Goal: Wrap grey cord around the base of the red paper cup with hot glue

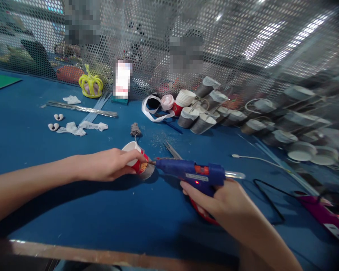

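Observation:
My left hand (pixel 113 163) grips a red and white paper cup (pixel 131 148), tipped on its side with its white mouth toward the far left. Grey yarn wraps the cup's lower end, and a strand runs from the cup to a small bundle of grey yarn (pixel 135 130) behind it. My right hand (pixel 214 201) is closed around the handle of a blue glue gun (pixel 186 170), its small red light lit. The gun's nozzle is at the wrapped end of the cup; whether it touches is too small to tell. Scissors (pixel 173 150) lie partly hidden beneath the gun.
Several grey-wrapped cups (pixel 203 123) stand and lie at the back right, beside a stack of paper cups (pixel 185 98). A white cable (pixel 260 160) and a purple power strip (pixel 322 214) lie right. A yellow crown-shaped piece (pixel 90 84) and metallic sticks (pixel 81 108) are back left, before the perforated screen.

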`<state>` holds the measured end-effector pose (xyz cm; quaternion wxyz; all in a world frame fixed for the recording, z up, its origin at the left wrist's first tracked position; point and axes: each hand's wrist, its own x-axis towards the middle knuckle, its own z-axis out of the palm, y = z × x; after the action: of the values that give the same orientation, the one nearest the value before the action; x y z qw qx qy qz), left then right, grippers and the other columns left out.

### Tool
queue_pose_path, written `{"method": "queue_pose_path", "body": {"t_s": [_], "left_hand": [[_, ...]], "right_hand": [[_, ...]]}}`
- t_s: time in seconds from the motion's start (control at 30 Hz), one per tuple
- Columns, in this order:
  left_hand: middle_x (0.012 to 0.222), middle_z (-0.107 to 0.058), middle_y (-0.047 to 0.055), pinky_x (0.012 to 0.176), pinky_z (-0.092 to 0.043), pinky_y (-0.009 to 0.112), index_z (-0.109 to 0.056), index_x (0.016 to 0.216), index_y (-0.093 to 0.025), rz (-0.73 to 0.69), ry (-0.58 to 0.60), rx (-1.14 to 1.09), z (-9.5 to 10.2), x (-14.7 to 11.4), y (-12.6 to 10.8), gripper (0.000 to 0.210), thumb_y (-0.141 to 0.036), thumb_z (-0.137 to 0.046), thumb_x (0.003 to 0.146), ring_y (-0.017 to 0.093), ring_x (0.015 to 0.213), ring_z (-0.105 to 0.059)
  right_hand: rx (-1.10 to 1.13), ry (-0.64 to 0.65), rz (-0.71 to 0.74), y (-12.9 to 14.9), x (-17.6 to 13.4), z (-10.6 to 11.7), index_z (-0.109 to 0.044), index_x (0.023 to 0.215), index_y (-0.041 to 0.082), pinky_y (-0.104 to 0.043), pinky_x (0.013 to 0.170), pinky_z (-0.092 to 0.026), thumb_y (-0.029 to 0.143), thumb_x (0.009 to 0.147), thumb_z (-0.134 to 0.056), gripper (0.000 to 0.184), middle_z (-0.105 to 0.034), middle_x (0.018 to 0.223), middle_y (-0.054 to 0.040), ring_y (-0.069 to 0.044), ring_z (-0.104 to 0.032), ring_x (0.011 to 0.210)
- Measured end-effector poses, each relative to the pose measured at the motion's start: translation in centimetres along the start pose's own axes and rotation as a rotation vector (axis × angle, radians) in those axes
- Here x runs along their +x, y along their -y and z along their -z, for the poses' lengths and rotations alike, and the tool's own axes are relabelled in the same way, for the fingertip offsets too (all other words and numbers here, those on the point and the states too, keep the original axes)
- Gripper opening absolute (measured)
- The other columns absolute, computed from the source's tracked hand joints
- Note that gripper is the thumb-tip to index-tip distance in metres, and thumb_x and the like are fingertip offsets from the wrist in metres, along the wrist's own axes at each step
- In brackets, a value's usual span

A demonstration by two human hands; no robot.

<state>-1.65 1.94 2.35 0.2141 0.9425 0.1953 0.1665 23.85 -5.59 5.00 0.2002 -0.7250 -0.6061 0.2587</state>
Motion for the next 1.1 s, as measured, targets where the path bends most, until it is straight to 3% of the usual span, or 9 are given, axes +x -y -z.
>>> {"method": "queue_pose_path", "body": {"t_s": [0.27, 0.43, 0.57, 0.67, 0.87, 0.97, 1.03, 1.1], "left_hand": [[0.085, -0.065, 0.005, 0.055, -0.039, 0.018, -0.04, 0.115, -0.016, 0.093, -0.037, -0.157, -0.1, 0.1, 0.3, 0.025, -0.018, -0.042, 0.09, 0.014, 0.065, -0.061], [0.083, -0.064, 0.006, 0.05, -0.037, 0.019, -0.039, 0.116, -0.013, 0.12, -0.069, -0.095, -0.1, 0.1, 0.2, 0.028, -0.018, -0.044, 0.089, 0.013, 0.058, -0.058], [0.089, -0.065, 0.008, 0.054, -0.042, 0.021, -0.04, 0.116, -0.015, 0.096, -0.091, -0.03, -0.1, 0.1, -0.1, 0.028, -0.017, -0.044, 0.089, 0.017, 0.066, -0.062], [0.091, -0.065, 0.008, 0.057, -0.044, 0.023, -0.039, 0.117, -0.016, 0.047, -0.123, 0.011, -0.1, 0.0, -0.5, 0.03, -0.014, -0.045, 0.088, 0.018, 0.072, -0.065], [0.092, -0.066, 0.009, 0.063, -0.048, 0.025, -0.041, 0.118, -0.016, -0.078, -0.221, 0.075, -0.6, -0.2, -1.0, 0.029, -0.014, -0.046, 0.089, 0.019, 0.078, -0.066], [0.097, -0.066, 0.012, 0.067, -0.05, 0.027, -0.041, 0.118, -0.014, -0.166, -0.267, 0.074, -0.9, -0.3, -1.1, 0.028, -0.015, -0.045, 0.09, 0.02, 0.083, -0.066], [0.098, -0.067, 0.014, 0.069, -0.051, 0.028, -0.041, 0.118, -0.013, -0.212, -0.274, 0.086, -1.0, -0.3, -1.3, 0.028, -0.015, -0.044, 0.091, 0.02, 0.084, -0.066], [0.098, -0.066, 0.015, 0.07, -0.052, 0.029, -0.041, 0.118, -0.012, -0.237, -0.279, 0.093, -1.1, -0.4, -1.4, 0.027, -0.016, -0.043, 0.091, 0.021, 0.085, -0.066]], "right_hand": [[0.024, 0.034, -0.046, 1.2, -0.9, 0.4, -0.054, 0.053, 0.022, -0.029, 0.037, -0.035, 0.047, 0.066, -0.06, 0.029, -0.049, 0.034, 0.0016, -0.014, -0.044, 0.033], [0.207, -0.02, 0.057, 1.8, -0.5, 1.3, -0.047, 0.048, 0.021, -0.024, 0.042, -0.038, 0.047, 0.07, -0.061, 0.037, -0.044, 0.036, 0.0046, -0.009, -0.04, 0.036], [0.44, -0.144, 0.051, 0.6, 1.6, 2.4, -0.055, 0.06, 0.019, -0.022, 0.044, -0.04, 0.047, 0.061, -0.07, 0.032, -0.054, 0.048, 0.0036, -0.01, -0.049, 0.044], [0.461, -0.278, -0.044, -0.5, 3.7, 3.4, -0.058, 0.07, 0.017, -0.021, 0.049, -0.043, 0.044, 0.058, -0.072, 0.032, -0.061, 0.065, 0.001, -0.01, -0.053, 0.054], [0.28, -0.241, -0.154, -2.7, 7.2, 3.5, -0.054, 0.064, 0.014, -0.024, 0.047, -0.043, 0.04, 0.075, -0.064, 0.03, -0.051, 0.05, 0.0027, -0.009, -0.047, 0.044], [0.138, -0.193, -0.208, -3.7, 8.2, 2.8, -0.06, 0.088, 0.01, -0.03, 0.061, -0.05, 0.037, 0.084, -0.057, 0.027, -0.063, 0.078, -0.0043, -0.013, -0.059, 0.064], [0.044, -0.172, -0.215, -4.0, 8.6, 2.4, -0.056, 0.109, 0.014, -0.037, 0.074, -0.051, 0.034, 0.087, -0.054, 0.03, -0.06, 0.106, -0.0069, -0.018, -0.06, 0.088], [-0.033, -0.174, -0.199, -4.0, 8.8, 2.3, -0.053, 0.117, 0.019, -0.041, 0.081, -0.05, 0.033, 0.088, -0.053, 0.032, -0.055, 0.118, -0.007, -0.02, -0.058, 0.098]]}}
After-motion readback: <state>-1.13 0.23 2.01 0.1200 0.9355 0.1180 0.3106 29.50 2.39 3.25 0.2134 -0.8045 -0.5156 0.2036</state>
